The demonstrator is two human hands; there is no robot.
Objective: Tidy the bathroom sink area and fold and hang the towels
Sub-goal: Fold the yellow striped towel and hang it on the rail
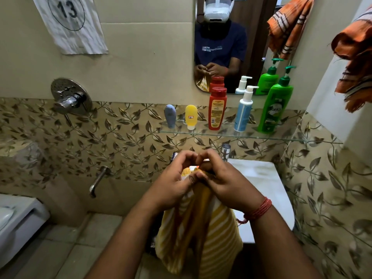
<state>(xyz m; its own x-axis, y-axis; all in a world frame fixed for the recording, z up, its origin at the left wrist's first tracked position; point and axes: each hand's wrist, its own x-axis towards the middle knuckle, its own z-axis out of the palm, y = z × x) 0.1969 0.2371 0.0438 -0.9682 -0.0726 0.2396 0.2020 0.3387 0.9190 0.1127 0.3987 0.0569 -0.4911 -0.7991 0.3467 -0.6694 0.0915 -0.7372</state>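
Observation:
A yellow and white striped towel (211, 234) hangs down in front of the white sink (267, 182). Both my hands hold its top edge close together: my left hand (177, 182) pinches it from the left, and my right hand (223, 182), with a red thread band at the wrist, grips it from the right. An orange striped towel (354, 63) hangs high on the right wall. The sink's basin is mostly hidden behind my hands and the towel.
A glass shelf (302, 137) over the sink carries a grey tube (170, 115), a yellow tube (190, 117), a red bottle (217, 109), a white pump bottle (243, 111) and a green pump bottle (274, 107). A mirror (251, 37) hangs above. Sink tap (225, 151), wall mixer (70, 97), spout (98, 180), toilet (18, 220) at left.

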